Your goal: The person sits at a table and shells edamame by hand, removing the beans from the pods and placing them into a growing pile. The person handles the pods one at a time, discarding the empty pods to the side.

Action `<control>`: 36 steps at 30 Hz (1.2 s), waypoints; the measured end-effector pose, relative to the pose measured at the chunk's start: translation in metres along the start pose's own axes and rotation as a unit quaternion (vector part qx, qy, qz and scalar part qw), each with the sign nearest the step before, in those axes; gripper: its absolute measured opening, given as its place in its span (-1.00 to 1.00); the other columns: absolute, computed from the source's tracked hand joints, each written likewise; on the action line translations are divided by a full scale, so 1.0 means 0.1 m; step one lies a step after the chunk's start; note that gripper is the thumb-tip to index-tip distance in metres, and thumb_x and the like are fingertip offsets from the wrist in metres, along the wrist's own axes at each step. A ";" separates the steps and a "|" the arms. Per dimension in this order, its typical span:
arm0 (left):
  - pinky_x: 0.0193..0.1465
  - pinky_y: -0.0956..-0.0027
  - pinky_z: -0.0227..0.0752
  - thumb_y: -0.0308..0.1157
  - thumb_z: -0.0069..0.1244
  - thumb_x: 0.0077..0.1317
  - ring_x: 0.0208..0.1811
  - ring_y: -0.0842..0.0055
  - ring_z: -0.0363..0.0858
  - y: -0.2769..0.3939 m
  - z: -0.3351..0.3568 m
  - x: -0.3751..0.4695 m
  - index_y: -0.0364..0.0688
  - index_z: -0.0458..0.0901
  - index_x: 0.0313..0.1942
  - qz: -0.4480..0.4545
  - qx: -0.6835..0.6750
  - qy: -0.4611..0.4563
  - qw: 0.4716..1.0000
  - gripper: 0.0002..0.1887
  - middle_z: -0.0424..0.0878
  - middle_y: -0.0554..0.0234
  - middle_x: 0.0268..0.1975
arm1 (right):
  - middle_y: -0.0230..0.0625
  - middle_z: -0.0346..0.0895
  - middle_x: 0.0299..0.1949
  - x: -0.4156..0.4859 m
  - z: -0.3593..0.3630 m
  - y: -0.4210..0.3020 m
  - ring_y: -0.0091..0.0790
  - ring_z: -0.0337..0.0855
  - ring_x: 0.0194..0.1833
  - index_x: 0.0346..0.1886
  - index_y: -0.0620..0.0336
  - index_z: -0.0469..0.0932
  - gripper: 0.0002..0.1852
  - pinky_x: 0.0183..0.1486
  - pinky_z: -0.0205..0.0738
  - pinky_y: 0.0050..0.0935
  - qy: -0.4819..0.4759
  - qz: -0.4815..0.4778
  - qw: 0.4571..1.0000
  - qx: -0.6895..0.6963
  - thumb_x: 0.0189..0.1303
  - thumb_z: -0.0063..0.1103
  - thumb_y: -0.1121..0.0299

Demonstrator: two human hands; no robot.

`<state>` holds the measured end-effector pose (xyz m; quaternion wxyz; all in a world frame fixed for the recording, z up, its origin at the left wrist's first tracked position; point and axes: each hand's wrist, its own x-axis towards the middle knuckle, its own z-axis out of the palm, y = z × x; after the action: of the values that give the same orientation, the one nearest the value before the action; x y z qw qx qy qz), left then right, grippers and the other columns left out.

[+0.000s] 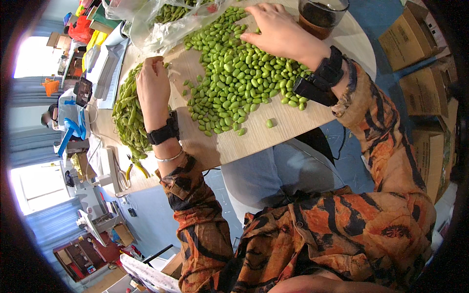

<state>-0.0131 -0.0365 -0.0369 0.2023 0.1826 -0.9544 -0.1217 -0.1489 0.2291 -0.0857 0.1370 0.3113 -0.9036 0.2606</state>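
Note:
Shelled green soybeans [234,80] lie spread in a wide heap on the pale wooden table. My right hand [271,31] is over the heap's far right part, thumb and fingers apart, with nothing seen in it. Left of the heap, my left hand [154,86] is curled, its fingertips drawn together beside a pile of green soybean pods [130,113]. Whether it holds a pod is hidden. A clear plastic bag [157,34] with more pods inside lies at the far side, beyond my left hand.
A glass of dark liquid [318,18] stands close beside my right hand. Yellow-handled pliers [137,169], scissors [123,180] and a white power strip [111,168] lie near the table's left edge. Papers [110,73] and a phone [83,91] are farther left. Cardboard boxes [408,40] stand on the right.

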 end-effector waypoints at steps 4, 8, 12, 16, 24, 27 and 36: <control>0.08 0.09 0.48 -0.31 -0.12 0.51 -0.03 0.00 0.67 0.00 0.03 -0.02 -0.32 0.68 -0.01 0.013 -0.018 -0.022 1.000 -0.70 0.75 -0.14 -0.10 | 0.16 0.47 0.29 -0.05 -0.03 0.02 0.26 0.43 0.30 0.29 0.33 0.45 -0.34 0.40 0.30 0.10 -0.054 -0.006 0.999 -0.003 0.32 0.28 0.00; 0.08 0.12 0.49 -0.34 -0.10 0.51 -0.02 0.02 0.67 0.01 0.06 0.00 -0.32 0.68 0.01 0.054 -0.026 -0.044 0.997 -0.71 0.74 -0.15 -0.11 | 0.13 0.51 0.26 -0.04 -0.05 -0.01 0.17 0.44 0.33 0.25 0.35 0.49 -0.37 0.41 0.30 0.00 -0.082 -0.094 0.990 0.065 0.35 0.24 -0.02; 0.04 0.21 0.52 -0.34 -0.08 0.52 -0.05 0.14 0.69 0.10 0.08 -0.03 -0.30 0.68 0.04 0.072 -0.082 -0.094 0.990 -0.72 0.74 -0.08 -0.15 | 0.15 0.61 0.12 -0.04 -0.10 -0.11 0.12 0.60 0.18 0.15 0.41 0.56 -0.39 0.30 0.44 -0.12 -0.132 -0.135 0.959 0.210 0.38 0.21 -0.05; -0.14 0.35 0.58 -0.34 -0.05 0.53 -0.21 0.40 0.72 0.32 0.08 -0.08 -0.29 0.68 0.08 0.043 -0.213 -0.179 0.960 -0.72 0.75 0.06 -0.20 | 0.14 0.68 0.02 -0.06 -0.24 -0.24 0.10 0.70 0.04 0.14 0.33 0.62 -0.42 0.15 0.55 -0.12 -0.099 -0.147 0.953 0.244 0.37 0.24 -0.05; -0.19 0.39 0.60 -0.36 -0.04 0.52 -0.24 0.41 0.75 0.48 0.07 -0.11 -0.26 0.70 0.08 0.085 -0.234 -0.118 0.961 -0.73 0.79 0.09 -0.15 | -0.18 0.73 -0.07 -0.01 -0.36 -0.24 -0.21 0.72 -0.07 0.10 0.15 0.66 -0.59 0.00 0.57 -0.27 -0.111 -0.111 0.948 0.277 0.40 0.28 0.04; 0.10 0.23 0.55 -0.31 -0.01 0.50 0.04 0.17 0.70 0.32 0.10 -0.07 -0.28 0.68 0.11 0.092 -0.158 -0.095 0.979 -0.69 0.70 -0.06 0.05 | -0.08 0.67 0.04 0.01 -0.24 -0.18 -0.07 0.67 0.06 0.09 0.16 0.67 -0.57 0.11 0.53 -0.18 -0.062 -0.078 0.975 0.200 0.36 0.29 0.03; 0.54 -0.11 0.08 -0.25 -0.14 0.54 0.51 -0.12 0.18 0.15 0.33 0.18 -0.17 0.57 0.23 0.195 0.079 -0.207 0.956 -0.63 0.35 -0.29 0.39 | 0.38 0.13 0.48 0.20 -0.04 -0.04 0.36 0.06 0.54 0.41 0.55 0.29 -0.16 0.55 0.04 0.14 -0.135 0.016 0.991 0.020 0.43 0.06 -0.14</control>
<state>-0.0468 -0.0246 -0.0555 0.0054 -0.0205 -0.9990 -0.0394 -0.1612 0.2195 -0.0727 0.0034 0.3318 -0.9134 0.2359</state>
